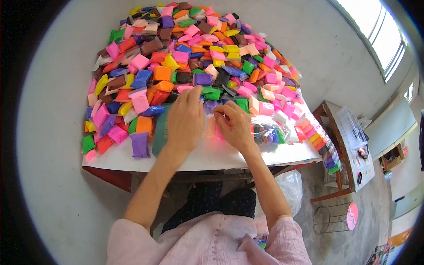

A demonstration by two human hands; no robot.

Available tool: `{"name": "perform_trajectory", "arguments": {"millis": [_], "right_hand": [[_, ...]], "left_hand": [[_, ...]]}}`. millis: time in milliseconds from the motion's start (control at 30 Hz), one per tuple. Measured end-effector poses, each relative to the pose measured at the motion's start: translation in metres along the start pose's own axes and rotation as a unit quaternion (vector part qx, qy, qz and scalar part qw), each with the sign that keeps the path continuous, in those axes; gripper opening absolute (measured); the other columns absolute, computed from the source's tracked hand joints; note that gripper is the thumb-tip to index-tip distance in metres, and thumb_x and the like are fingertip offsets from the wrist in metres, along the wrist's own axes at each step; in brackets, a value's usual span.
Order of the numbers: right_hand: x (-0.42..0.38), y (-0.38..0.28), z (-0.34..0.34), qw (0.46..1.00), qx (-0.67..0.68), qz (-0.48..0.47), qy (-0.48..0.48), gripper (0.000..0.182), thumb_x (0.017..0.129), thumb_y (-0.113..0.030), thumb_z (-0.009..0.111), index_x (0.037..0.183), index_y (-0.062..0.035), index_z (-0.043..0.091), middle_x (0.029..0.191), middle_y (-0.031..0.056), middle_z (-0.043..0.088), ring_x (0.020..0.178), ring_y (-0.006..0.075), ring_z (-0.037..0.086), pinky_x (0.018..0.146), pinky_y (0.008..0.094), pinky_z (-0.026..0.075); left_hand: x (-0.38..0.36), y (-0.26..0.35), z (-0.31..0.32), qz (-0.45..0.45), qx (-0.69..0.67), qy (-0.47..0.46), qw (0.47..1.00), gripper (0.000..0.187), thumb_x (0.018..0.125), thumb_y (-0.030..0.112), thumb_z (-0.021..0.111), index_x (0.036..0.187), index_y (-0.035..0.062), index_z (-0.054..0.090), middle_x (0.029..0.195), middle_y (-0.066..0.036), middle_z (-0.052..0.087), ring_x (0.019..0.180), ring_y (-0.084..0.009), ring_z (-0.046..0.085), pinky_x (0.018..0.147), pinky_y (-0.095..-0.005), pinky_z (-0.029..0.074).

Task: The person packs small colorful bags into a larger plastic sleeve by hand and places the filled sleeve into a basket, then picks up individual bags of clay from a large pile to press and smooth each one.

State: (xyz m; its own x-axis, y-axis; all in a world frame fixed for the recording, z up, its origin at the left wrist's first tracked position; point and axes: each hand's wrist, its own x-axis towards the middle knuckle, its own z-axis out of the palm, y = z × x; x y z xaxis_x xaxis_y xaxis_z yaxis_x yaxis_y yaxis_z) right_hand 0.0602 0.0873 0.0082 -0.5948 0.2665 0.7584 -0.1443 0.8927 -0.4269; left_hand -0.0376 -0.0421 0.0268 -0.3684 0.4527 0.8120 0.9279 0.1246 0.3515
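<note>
My left hand (187, 119), seen from the back, is held over the near edge of a big heap of small coloured packets (203, 79) that look like modelling clay. Its fingers are together and curled away from me, so what they hold is hidden. To its right, my right hand (237, 126) is closed in a pinch on what looks like the edge of a clear plastic bag (207, 126). Pinkish packets show through the plastic between my hands. A teal board (161, 128) lies partly under my left hand.
A filled clear bag of coloured packs (267, 134) lies right of my right hand. A row of coloured packs (321, 145) hangs at the white table's (198, 164) right corner. Farther right stand a wooden side table (342, 145) and a wire-framed stool (335, 217).
</note>
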Motion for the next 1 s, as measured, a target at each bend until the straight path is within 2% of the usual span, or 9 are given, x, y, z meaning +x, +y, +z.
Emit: {"name": "perform_trajectory", "arguments": {"millis": [67,167,267,367,467,667,767,1000], "right_hand": [[0.000,0.001,0.000,1.000,-0.010,-0.001,-0.001,0.007,0.080,-0.006,0.067,0.086,-0.0054,0.066,0.075,0.0098,0.056,0.067,0.0292,0.058,0.059,0.0398,0.045],[0.000,-0.001,0.000,1.000,-0.014,-0.002,0.001,0.006,0.080,-0.006,0.066,0.086,-0.0049,0.066,0.075,0.0102,0.056,0.068,0.0298,0.058,0.058,0.0401,0.045],[0.000,-0.006,0.001,1.000,-0.003,0.011,-0.003,0.006,0.080,-0.005,0.066,0.086,-0.0040,0.066,0.075,0.0105,0.056,0.069,0.0301,0.059,0.059,0.0403,0.045],[0.000,-0.003,0.001,0.998,-0.031,-0.044,0.010,0.008,0.083,-0.002,0.066,0.092,-0.0016,0.068,0.075,0.0087,0.055,0.061,0.0229,0.055,0.054,0.0331,0.042],[0.000,-0.005,-0.002,0.996,-0.053,-0.071,0.004,0.010,0.082,-0.003,0.068,0.092,-0.0021,0.068,0.074,0.0086,0.055,0.064,0.0237,0.056,0.055,0.0338,0.043],[-0.002,-0.001,0.001,0.991,-0.065,-0.119,0.010,0.019,0.077,-0.001,0.068,0.095,-0.0034,0.068,0.078,0.0094,0.056,0.072,0.0278,0.058,0.060,0.0378,0.045],[-0.004,-0.001,0.002,0.988,-0.072,-0.133,-0.011,0.021,0.076,-0.006,0.068,0.097,-0.0054,0.067,0.084,0.0078,0.057,0.081,0.0279,0.058,0.066,0.0400,0.045],[-0.009,-0.003,0.004,0.974,-0.136,-0.178,-0.044,0.029,0.072,-0.009,0.068,0.101,-0.0046,0.066,0.088,0.0057,0.054,0.083,0.0239,0.055,0.069,0.0367,0.041]], "left_hand": [[-0.027,0.024,-0.008,-0.102,-0.065,0.022,0.992,0.019,0.083,-0.001,0.058,0.102,-0.0005,0.059,0.107,-0.016,0.058,0.100,-0.0360,0.056,0.086,-0.0467,0.045],[-0.065,0.030,0.002,-0.023,0.012,0.020,0.999,0.028,0.082,-0.003,0.059,0.110,-0.0035,0.059,0.113,-0.019,0.058,0.105,-0.0364,0.055,0.090,-0.0452,0.046],[-0.072,0.024,0.016,0.045,0.042,0.004,0.998,0.037,0.082,-0.003,0.059,0.119,-0.0075,0.058,0.118,-0.021,0.057,0.106,-0.0370,0.055,0.093,-0.0452,0.045],[-0.070,0.024,0.017,0.022,0.033,-0.031,0.999,0.043,0.083,-0.002,0.058,0.124,-0.0102,0.055,0.123,-0.021,0.055,0.109,-0.0368,0.053,0.094,-0.0448,0.044],[-0.069,0.024,0.020,0.016,0.044,-0.051,0.998,0.042,0.084,-0.002,0.057,0.125,-0.0102,0.054,0.127,-0.021,0.053,0.110,-0.0371,0.051,0.096,-0.0443,0.043],[-0.063,0.023,0.014,-0.023,-0.020,-0.066,0.997,0.045,0.083,-0.002,0.057,0.127,-0.0076,0.054,0.129,-0.020,0.051,0.110,-0.0384,0.050,0.096,-0.0455,0.043],[-0.063,0.020,0.015,-0.013,-0.017,-0.052,0.998,0.049,0.078,0.000,0.059,0.126,-0.0065,0.055,0.129,-0.017,0.051,0.110,-0.0345,0.050,0.088,-0.0432,0.044],[-0.064,0.015,0.015,-0.047,-0.088,-0.039,0.994,0.041,0.079,-0.004,0.055,0.120,-0.0092,0.059,0.126,-0.022,0.055,0.113,-0.0390,0.052,0.097,-0.0438,0.043]]}}
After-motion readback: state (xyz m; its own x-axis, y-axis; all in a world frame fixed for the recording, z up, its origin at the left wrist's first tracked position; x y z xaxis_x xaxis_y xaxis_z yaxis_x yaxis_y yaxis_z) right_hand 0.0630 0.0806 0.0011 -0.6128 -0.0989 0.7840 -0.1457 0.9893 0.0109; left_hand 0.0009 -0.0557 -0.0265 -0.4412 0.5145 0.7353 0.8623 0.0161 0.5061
